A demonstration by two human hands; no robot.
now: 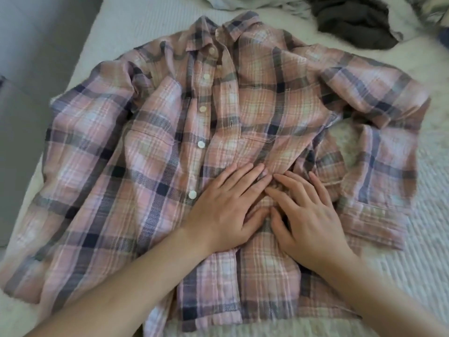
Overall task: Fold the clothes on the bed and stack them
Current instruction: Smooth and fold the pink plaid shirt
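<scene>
Our left hand point(226, 203) and right hand point(308, 215) lie flat, fingers straight, side by side, pressing the lower front of the pink plaid shirt point(150, 147), spread face-up w/ sleeves out on the white bed point(427, 263). Bare bedding shows at right; dark clothes point(354, 23) top right.

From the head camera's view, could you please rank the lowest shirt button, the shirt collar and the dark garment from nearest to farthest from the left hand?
Measured from the left hand:
1. Lowest shirt button, just to the hand's left on the placket.
2. Shirt collar, straight up the shirt's front.
3. Dark garment, crumpled at the upper right on the bed.
</scene>
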